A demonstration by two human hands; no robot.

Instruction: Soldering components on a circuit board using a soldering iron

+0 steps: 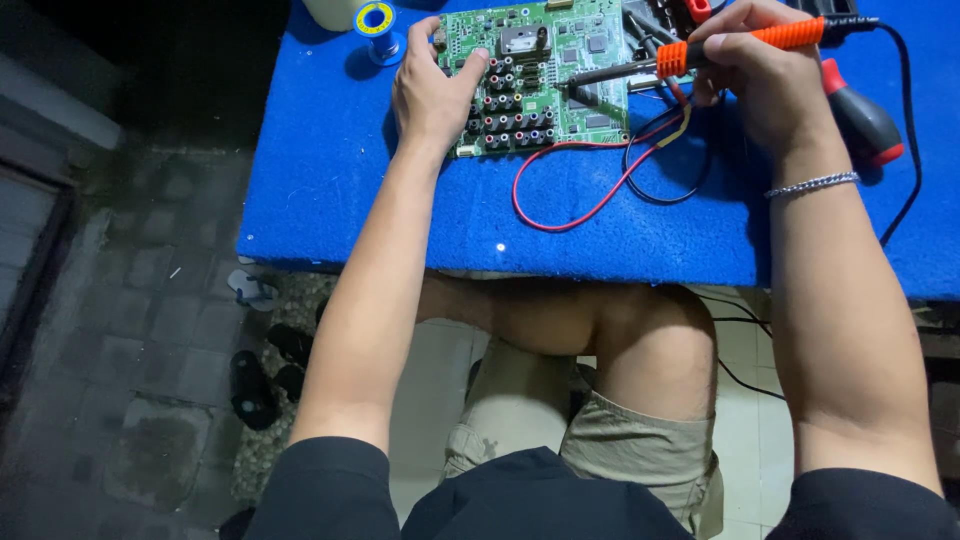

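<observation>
A: Two hands up on the table (330,190). What's the left hand (432,92) on?
B: Flat on the board (560,80), fingers spread over its left edge, nothing gripped.
A: & the right hand (765,75)?
B: Clamped round the iron (700,52), orange grip, tip down at the board's right part.
A: Anything nearby?
B: Red wire (560,215) & black wire (665,190) looping below the board, solder spool (377,20) top left, screwdriver (860,120) just right of the wrist

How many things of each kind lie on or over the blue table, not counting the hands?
Green circuit board: 1
Soldering iron with orange grip, held in the right hand: 1
Solder spool: 1
Red and black handled tool: 1
Loose wires, red and black: 2
Total: 6
The left hand rests on the board, on the blue table.
</observation>
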